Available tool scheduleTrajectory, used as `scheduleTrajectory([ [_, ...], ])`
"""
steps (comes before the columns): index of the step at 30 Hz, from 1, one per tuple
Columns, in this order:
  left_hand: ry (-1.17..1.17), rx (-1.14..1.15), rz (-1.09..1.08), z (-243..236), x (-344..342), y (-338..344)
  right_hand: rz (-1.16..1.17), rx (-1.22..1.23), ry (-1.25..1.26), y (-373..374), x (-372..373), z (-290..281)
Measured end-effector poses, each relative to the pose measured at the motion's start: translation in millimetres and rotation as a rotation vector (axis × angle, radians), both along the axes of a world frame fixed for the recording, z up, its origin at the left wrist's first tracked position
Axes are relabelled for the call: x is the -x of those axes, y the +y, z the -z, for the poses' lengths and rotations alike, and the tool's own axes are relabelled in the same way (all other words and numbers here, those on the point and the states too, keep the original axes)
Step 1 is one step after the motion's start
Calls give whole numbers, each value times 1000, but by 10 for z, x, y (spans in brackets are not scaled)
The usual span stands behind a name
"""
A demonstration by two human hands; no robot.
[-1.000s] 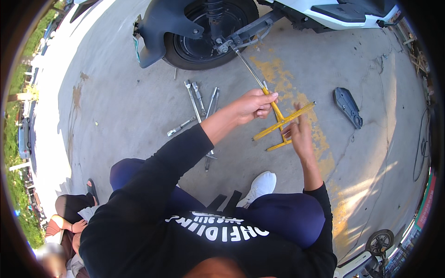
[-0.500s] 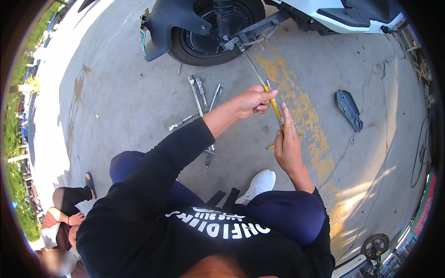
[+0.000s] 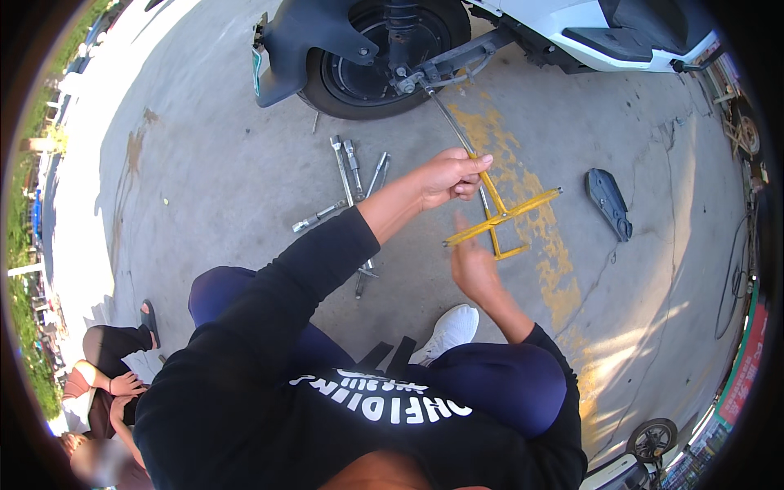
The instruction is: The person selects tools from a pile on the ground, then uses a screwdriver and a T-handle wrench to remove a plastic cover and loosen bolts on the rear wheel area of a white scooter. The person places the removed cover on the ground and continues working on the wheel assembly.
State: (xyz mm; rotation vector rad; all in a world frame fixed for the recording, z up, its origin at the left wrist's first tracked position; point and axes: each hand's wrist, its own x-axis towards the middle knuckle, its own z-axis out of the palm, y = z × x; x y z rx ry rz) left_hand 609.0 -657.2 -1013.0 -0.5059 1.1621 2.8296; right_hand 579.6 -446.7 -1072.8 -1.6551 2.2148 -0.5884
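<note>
A yellow cross wrench (image 3: 502, 216) runs on a long shaft up to the axle (image 3: 406, 82) of a scooter's rear wheel (image 3: 359, 77). My left hand (image 3: 447, 175) is closed around the shaft just above the cross bars. My right hand (image 3: 474, 265) is below the bars with its fingers spread, the fingertips close to the left end of one yellow bar. Whether they touch it I cannot tell. The scooter's white body (image 3: 572, 24) stretches to the upper right.
Several metal wrenches (image 3: 351, 167) lie on the concrete below the wheel. A dark plastic cover (image 3: 608, 202) lies to the right. My white shoe (image 3: 449, 331) is under my hands. Another person (image 3: 106, 384) sits at the lower left. A small wheel (image 3: 651, 439) stands at the lower right.
The cross bars have turned from edge-on to spread wide. My right hand has dropped from against the bars to just below them, fingers open. My left hand stays on the shaft.
</note>
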Motion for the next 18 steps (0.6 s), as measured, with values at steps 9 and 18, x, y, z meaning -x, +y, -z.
scheduleTrajectory([
  [9, -10, 28, 15, 95, -41, -9, 196, 21, -343, 29, 251, -642],
  [18, -59, 74, -6, 115, -103, -80, -540, -317, -107, 107, -45, -674],
])
